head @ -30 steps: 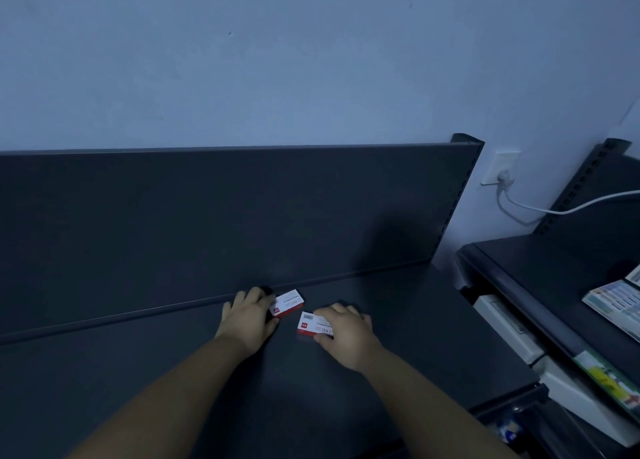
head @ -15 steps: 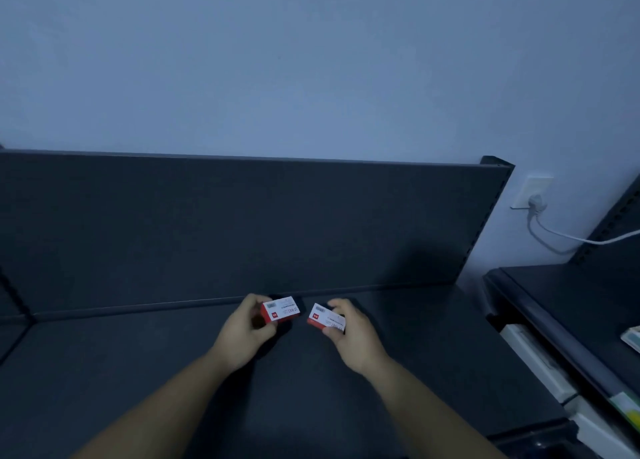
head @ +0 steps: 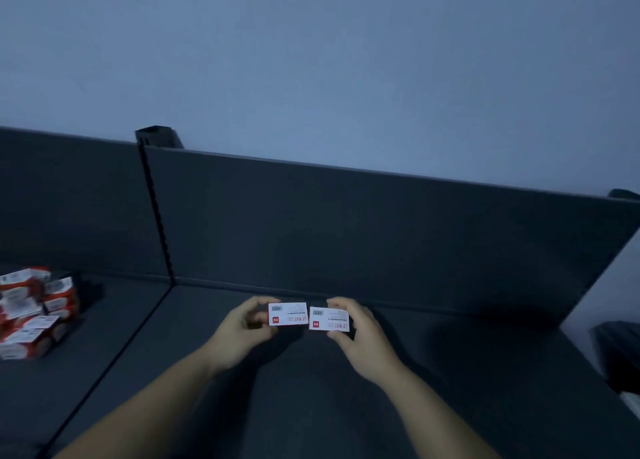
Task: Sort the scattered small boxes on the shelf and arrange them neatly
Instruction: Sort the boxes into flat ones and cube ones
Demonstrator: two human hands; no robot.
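Two small white-and-red boxes are held up side by side above the dark shelf [head: 433, 389]. My left hand [head: 242, 334] pinches the left box [head: 288, 314] by its left end. My right hand [head: 363, 334] pinches the right box [head: 329, 318] by its right end. Both boxes show their white printed faces with a barcode and a small red square. Their inner edges nearly touch. A pile of several similar red-and-white boxes [head: 31, 313] lies on the neighbouring shelf section at the far left.
A dark back panel [head: 381, 230] runs behind the shelf, with a slotted upright post [head: 156, 209] dividing the two sections. A blue-grey wall rises above. A dark object [head: 620, 351] sits beyond the shelf's right end.
Both hands have lifted their boxes off the shelf and turned the white faces up. The view has swung left, bringing the box pile and upright post into sight.
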